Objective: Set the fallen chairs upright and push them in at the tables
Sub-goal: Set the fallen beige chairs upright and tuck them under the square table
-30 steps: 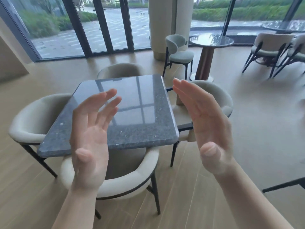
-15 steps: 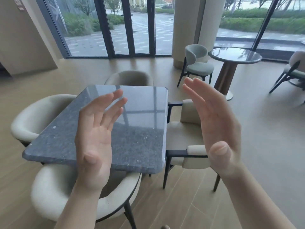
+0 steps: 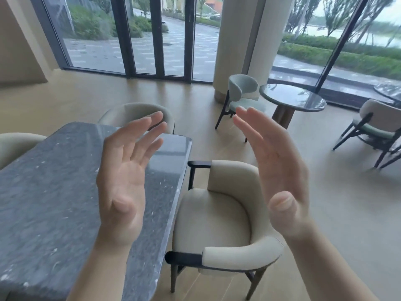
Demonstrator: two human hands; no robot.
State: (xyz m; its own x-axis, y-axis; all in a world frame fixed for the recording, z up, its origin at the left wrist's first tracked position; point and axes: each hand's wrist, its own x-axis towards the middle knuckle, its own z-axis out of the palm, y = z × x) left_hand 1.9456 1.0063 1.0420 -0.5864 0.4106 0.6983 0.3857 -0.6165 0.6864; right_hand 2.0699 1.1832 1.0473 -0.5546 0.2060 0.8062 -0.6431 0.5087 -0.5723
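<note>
A dark grey stone square table [image 3: 54, 192] fills the lower left. A cream armchair [image 3: 217, 222] stands upright at its right side, seat partly under the top. Another cream chair [image 3: 130, 114] stands tucked at the far side, and a third [image 3: 15, 144] shows at the left edge. My left hand [image 3: 125, 181] is raised over the tabletop, palm up, fingers spread, holding nothing. My right hand [image 3: 275, 170] is raised above the right chair, palm facing left, fingers apart, holding nothing. No fallen chair is visible.
A round dark table [image 3: 293, 98] stands behind to the right with a pale green chair [image 3: 243, 92] beside it. Another chair [image 3: 377, 127] stands at the far right. A wide column [image 3: 245, 40] and glass doors [image 3: 152, 35] line the back. The floor is light wood.
The view has swung right and moved nearer the table's right side, so the right chair now sits centre. Both hands stay raised and open in the same pose.
</note>
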